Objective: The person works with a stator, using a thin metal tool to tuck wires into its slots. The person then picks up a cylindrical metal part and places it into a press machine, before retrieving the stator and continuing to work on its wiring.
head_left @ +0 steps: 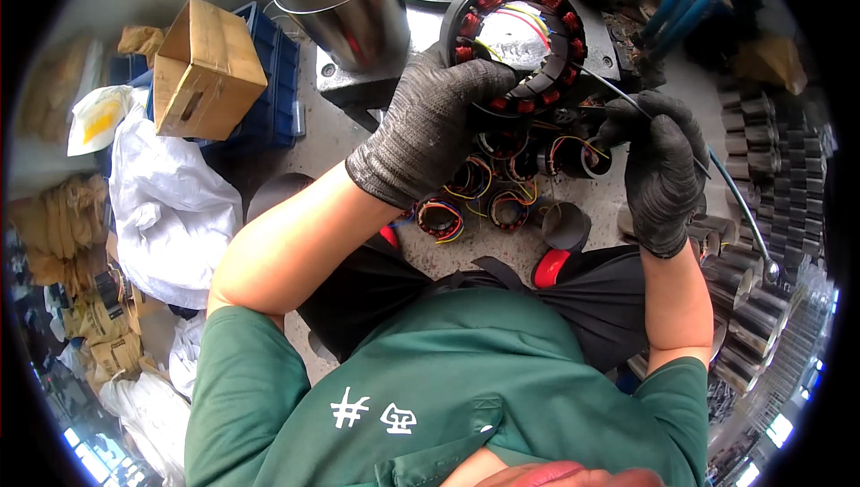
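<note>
My left hand, in a dark grey knit glove, grips a black ring-shaped motor stator by its lower left side, thumb across the rim. Red copper coils line the stator's inside, and red, yellow and white wires cross its opening. In my gloved right hand is a thin metal rod, pinched between the fingers. Its far tip meets the right side of the stator's rim. A curved bluish rod with a round end extends past this hand; whether both are one piece I cannot tell.
Several wound stators with coloured wires lie on the floor below my hands. A steel cylinder stands on the metal machine base. Metal sleeves are stacked at right. A cardboard box sits on blue crates at left, near white bags.
</note>
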Demonstrator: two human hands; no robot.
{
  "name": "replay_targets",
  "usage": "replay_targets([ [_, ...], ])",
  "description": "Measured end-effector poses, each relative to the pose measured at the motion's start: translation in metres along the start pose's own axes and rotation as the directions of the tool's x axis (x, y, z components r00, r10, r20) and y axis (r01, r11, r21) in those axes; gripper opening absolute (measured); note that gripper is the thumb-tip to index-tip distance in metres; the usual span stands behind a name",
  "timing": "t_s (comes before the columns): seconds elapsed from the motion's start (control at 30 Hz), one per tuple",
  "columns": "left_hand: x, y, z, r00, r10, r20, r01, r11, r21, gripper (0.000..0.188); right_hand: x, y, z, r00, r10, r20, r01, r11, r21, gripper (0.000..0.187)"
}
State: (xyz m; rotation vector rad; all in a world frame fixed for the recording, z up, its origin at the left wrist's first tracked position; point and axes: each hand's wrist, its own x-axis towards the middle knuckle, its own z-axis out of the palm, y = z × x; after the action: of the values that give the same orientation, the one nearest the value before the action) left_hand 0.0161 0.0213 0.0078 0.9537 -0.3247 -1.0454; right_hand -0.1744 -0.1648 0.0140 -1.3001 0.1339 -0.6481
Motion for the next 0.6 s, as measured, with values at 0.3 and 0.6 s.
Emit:
replay_targets([
  [0.3, 0.0, 0.004, 0.005, 0.999, -0.02, 0.028, 0.023, 0.99, -0.14, 0.041, 0.0, 0.006, 0.0, 1.0, 0.008, -0.017, -0.007, 0.999, 0.049, 0.029],
  [0.6, 0.002, 0.011, 0.001, 0.993, -0.104, 0.049, 0.108, 0.991, -0.079, 0.049, 0.003, 0.009, -0.012, 0.988, 0.156, 0.013, -0.154, 0.953, 0.261, 0.031],
])
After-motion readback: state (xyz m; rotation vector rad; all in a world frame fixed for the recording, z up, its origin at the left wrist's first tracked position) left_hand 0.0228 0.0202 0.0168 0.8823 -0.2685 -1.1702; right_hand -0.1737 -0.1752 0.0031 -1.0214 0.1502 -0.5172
